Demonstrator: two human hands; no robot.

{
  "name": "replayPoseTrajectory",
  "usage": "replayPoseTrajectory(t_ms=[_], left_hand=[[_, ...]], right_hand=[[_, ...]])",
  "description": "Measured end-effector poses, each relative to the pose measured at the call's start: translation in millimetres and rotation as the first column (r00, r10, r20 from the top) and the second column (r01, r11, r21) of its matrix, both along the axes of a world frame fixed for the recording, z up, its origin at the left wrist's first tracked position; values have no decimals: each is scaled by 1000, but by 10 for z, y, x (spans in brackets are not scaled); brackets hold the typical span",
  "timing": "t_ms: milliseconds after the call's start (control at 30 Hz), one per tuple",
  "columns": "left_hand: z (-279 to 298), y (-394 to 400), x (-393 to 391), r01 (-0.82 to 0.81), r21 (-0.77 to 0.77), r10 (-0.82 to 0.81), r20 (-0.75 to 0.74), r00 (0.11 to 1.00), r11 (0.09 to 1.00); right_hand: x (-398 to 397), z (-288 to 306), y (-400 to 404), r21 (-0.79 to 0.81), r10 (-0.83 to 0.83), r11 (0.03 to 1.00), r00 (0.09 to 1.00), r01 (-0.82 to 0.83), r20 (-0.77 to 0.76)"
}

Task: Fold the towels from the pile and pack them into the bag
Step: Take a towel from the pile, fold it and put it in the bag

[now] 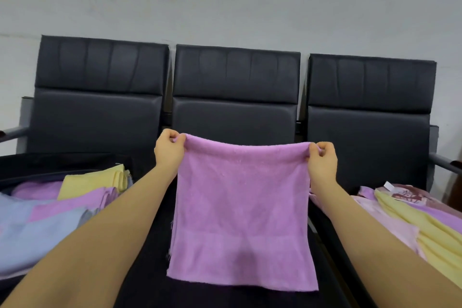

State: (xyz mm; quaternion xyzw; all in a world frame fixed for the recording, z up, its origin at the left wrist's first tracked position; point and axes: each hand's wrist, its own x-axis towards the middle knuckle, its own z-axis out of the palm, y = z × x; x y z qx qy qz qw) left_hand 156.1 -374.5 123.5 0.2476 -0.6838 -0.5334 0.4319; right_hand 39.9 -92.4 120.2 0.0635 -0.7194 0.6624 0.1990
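A purple towel point(240, 210), folded in half, hangs in the air over the middle black seat. My left hand point(168, 151) pinches its top left corner and my right hand point(322, 161) pinches its top right corner. To the left, a dark open bag point(37, 165) holds folded towels in yellow point(95, 180), purple and blue. On the right seat lies the loose pile of towels point(425, 222), yellow, purple and pale pink.
Three black padded chairs point(236, 90) stand side by side against a pale wall, with grey armrests at both ends. The hanging towel's lower edge reaches the middle seat point(150, 257).
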Motion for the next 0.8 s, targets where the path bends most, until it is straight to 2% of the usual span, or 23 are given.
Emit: replayPoseTrajectory(t_ms=[233, 333, 500, 667, 800], left_hand=[[258, 13, -185, -52, -93, 28, -240, 970, 994], [171, 144, -12, -81, -73, 58, -276, 960, 994], [-214, 369, 339, -101, -33, 93, -191, 977, 994], [-698, 442, 620, -151, -46, 152, 27, 988, 988], [-990, 472, 794, -146, -159, 168, 134, 977, 976]], right_hand=[[-136, 240, -201, -103, 52, 992, 980, -73, -190], [-19, 200, -172, -108, 64, 990, 972, -90, -224], [288, -119, -42, -25, 17, 999, 993, -20, -116], [631, -462, 137, 65, -46, 997, 997, 50, -66], [749, -739, 218, 128, -84, 988, 996, 86, -25]])
